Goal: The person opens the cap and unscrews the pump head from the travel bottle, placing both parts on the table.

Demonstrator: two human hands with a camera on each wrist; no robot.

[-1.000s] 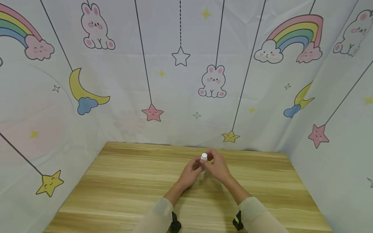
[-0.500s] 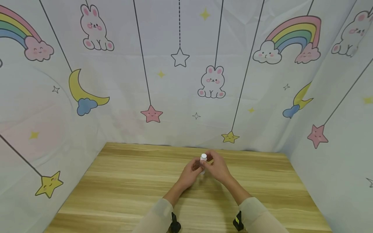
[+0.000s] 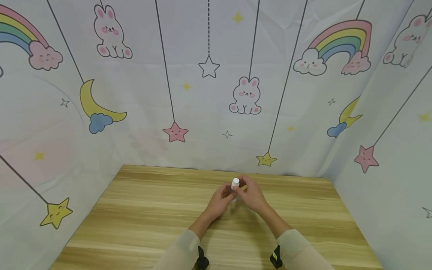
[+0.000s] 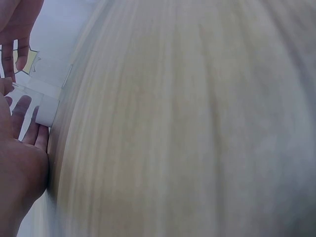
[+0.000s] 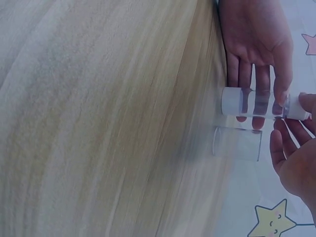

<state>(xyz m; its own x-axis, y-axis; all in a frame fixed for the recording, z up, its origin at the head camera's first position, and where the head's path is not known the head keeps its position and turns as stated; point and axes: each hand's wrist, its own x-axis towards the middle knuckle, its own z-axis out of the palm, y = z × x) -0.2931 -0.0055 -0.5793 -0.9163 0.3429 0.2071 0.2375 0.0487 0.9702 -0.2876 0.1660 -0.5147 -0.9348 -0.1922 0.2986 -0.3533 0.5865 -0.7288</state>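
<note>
A small clear bottle [image 5: 264,103] with a white base and white top stands upright on the wooden table, between the two hands. My left hand [image 3: 219,202] holds its body, the thumb [image 5: 282,81] in front and the fingers behind. Up at the bottle's white top, my right hand [image 3: 252,194] pinches with thumb and fingers; its other fingers [image 5: 284,138] spread loosely. Just beside the bottle is a clear open-looking cylinder [image 5: 237,143], hidden in the head view. In the left wrist view, the bottle's white base [image 4: 48,111] shows near the left hand [image 4: 24,165].
The wood-grain table [image 3: 152,221] reaches back to a white cloth backdrop [image 3: 145,93] printed with rabbits, stars and rainbows. Cloth sides close in the left and right. A black wrist strap [image 3: 202,258] hangs by the left sleeve, another strap [image 3: 276,257] by the right.
Both hands stay at the bottle in nearly the same pose. The right fingers have shifted very slightly; the head view has moved a little.
</note>
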